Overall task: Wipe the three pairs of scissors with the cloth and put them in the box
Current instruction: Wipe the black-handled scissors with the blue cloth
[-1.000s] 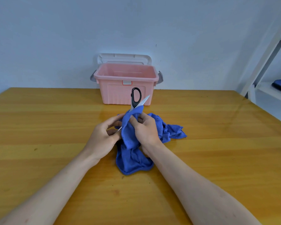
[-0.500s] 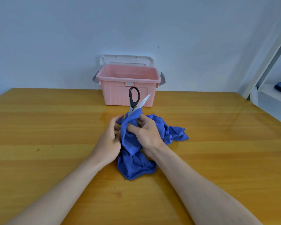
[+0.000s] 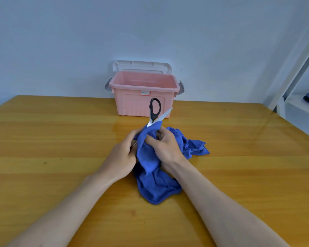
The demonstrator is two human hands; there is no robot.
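The right hand [image 3: 165, 147] has its fingers curled into the blue cloth [image 3: 153, 179], pinching it around the open scissors [image 3: 156, 113], whose black handle loop and one bright blade stick up out of the folds in front of the pink box [image 3: 143, 97]. The left hand [image 3: 122, 154] curls around the lower end of the scissors, mostly hidden by cloth (a sliver of metal shows at its fingers). To wipe well, the left hand should hold firm while the right draws the cloth along each blade from pivot to tip, with fabric between skin and edge. No other scissors are visible on the table [image 3: 61, 139]; the box, lid off behind it, waits well within reach.
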